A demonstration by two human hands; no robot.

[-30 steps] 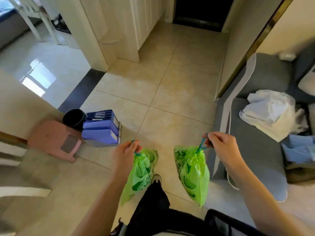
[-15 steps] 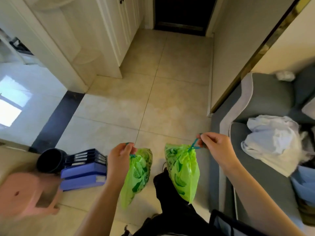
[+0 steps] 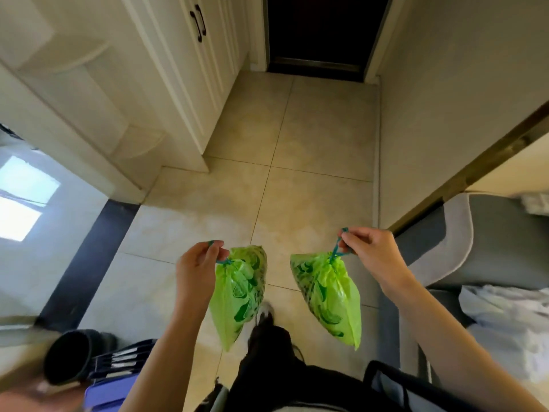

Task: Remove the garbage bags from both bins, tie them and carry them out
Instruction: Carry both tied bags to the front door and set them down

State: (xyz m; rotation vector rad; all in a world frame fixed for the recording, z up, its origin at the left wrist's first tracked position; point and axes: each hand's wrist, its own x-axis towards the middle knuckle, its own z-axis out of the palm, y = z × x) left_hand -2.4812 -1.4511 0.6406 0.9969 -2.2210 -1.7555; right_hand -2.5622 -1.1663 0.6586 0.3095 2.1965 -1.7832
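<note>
Bags tied, carry-out under way.
Hallway floor (image 3: 320, 129) led to a dark doorway (image 3: 323, 28); two cinched green garbage bags (image 3: 237, 295) (image 3: 329, 295) hung from hands (image 3: 196, 269) (image 3: 371, 251), each pinching a drawstring. Only taking them out remained.

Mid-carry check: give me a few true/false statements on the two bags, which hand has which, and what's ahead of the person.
1. Each hand holds one green bag. True: the left hand has the left bag, the right hand the right bag.
2. The bags are still open at the top. False: both are cinched shut, gripped by their drawstrings.
3. The right bag rests on the floor. False: it hangs in the air.
4. A dark doorway lies ahead. True.
5. The cabinet is on the right. False: it is on the left.
</note>
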